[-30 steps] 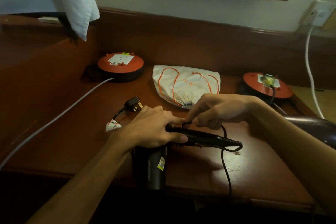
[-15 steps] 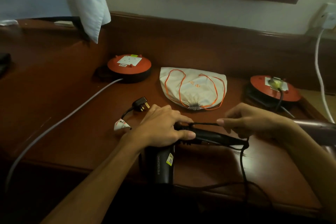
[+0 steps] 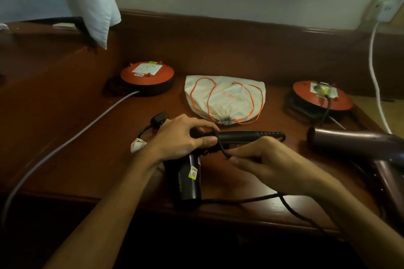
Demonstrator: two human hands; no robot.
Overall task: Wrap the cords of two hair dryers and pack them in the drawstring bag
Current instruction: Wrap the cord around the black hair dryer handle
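A black hair dryer (image 3: 189, 179) lies on the wooden desk (image 3: 72, 159), its barrel pointing at me and its handle (image 3: 247, 136) stretching right. My left hand (image 3: 182, 138) grips the dryer where barrel and handle meet. My right hand (image 3: 260, 160), just in front of the handle, pinches the black cord (image 3: 223, 148), which loops over the handle. The rest of the cord (image 3: 251, 199) trails along the desk's front edge. Its plug (image 3: 160, 119) lies behind my left hand. A second, dark maroon hair dryer (image 3: 354, 143) lies at the right. The white drawstring bag (image 3: 225, 99) with orange strings sits behind.
Two orange cable reels stand at the back, one at the left (image 3: 147, 77) with a grey cable (image 3: 65, 144) running off the desk, one at the right (image 3: 321, 98). A white cloth (image 3: 91, 0) hangs at upper left. A white cable (image 3: 375, 72) drops from a wall socket (image 3: 387, 6).
My right hand has carried the cord from the far side of the handle over to its near side and closer to my left hand. The left hand keeps its hold on the dryer.
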